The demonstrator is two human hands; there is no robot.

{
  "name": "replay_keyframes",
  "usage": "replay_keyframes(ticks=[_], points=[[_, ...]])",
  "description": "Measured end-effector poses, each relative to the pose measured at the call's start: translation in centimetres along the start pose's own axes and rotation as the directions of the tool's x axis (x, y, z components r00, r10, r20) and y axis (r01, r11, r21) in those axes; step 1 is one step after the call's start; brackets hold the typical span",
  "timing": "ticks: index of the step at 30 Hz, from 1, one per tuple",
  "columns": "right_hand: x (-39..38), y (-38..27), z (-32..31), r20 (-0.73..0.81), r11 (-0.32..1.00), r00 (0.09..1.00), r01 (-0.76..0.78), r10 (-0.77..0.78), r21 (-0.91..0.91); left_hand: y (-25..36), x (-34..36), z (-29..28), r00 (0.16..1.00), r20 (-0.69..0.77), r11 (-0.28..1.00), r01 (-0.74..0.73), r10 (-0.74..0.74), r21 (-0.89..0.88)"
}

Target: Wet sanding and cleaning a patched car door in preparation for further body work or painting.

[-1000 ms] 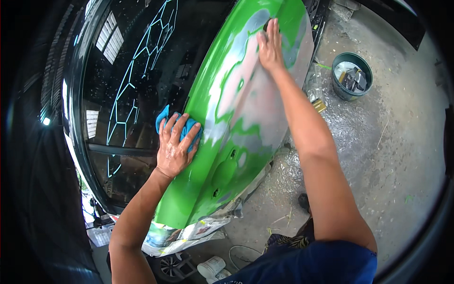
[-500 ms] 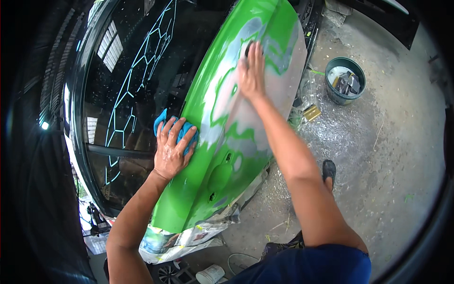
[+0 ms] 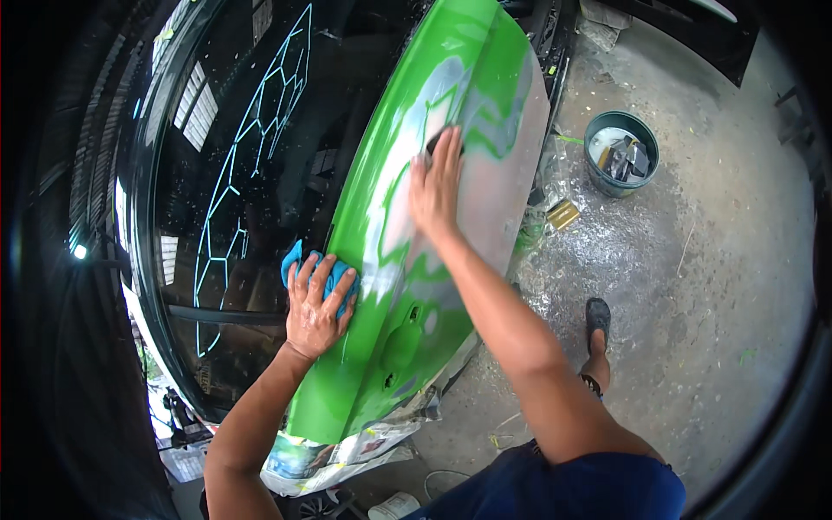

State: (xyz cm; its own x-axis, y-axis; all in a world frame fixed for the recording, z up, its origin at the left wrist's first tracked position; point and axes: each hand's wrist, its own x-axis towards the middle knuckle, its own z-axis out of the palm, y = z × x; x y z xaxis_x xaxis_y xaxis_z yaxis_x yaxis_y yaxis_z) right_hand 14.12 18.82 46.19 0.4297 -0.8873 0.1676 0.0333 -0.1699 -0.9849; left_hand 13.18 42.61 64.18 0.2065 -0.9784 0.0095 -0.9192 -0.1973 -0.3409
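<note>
A green car door panel (image 3: 347, 381) with sanded grey and pale patches stretches away from me, beside a dark window. My left hand (image 3: 319, 312) rests at the panel's window edge, its fingers curled over a bunched blue cloth (image 3: 295, 256). Farther up the panel, my right hand (image 3: 436, 186) lies nearly flat on a pale patch. Under its fingertips it presses a small black piece, seemingly sandpaper (image 3: 432, 145), mostly covered by the fingers. The door handle recess (image 3: 401, 347) is between my forearms.
On the wet concrete floor (image 3: 693, 286) to the right stands a dark green bucket (image 3: 654, 160) with cloudy water and dark pieces inside. A gold-coloured block (image 3: 562, 215) lies near the panel. Newspaper masking (image 3: 347, 455) hangs below the door's near end. My shoe (image 3: 597, 321) shows at right.
My right hand has slid nearer to me along the panel with the black piece. The left hand stays on the blue cloth. The whole view has shifted slightly.
</note>
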Motion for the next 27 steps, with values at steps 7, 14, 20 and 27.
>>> replay_keyframes(ticks=[7, 14, 20, 27], points=[[17.4, 4.7, -5.4, -0.137, 0.995, 0.988, -0.084, 0.075, -0.055, 0.8, 1.8, 1.2, 0.999, 0.000, 0.998, -0.036, 0.036, -0.052], [12.6, 3.5, -2.0, -0.128, 0.991, 0.986, -0.116, 0.107, -0.062, -0.1, 0.1, 0.2, 0.999, 0.036, 0.999, -0.008, 0.009, -0.038], [14.3, 4.0, -2.5, -0.054, 0.986, 0.988, -0.150, 0.147, -0.068, 0.0, 0.4, 0.5, 0.999, 0.035, 0.999, 0.005, -0.003, -0.043], [16.9, 5.0, -3.6, -0.074, 0.996, 0.994, -0.084, 0.082, -0.021, 0.0, 0.8, 0.5, 0.999, 0.029, 0.998, -0.014, 0.016, -0.056]])
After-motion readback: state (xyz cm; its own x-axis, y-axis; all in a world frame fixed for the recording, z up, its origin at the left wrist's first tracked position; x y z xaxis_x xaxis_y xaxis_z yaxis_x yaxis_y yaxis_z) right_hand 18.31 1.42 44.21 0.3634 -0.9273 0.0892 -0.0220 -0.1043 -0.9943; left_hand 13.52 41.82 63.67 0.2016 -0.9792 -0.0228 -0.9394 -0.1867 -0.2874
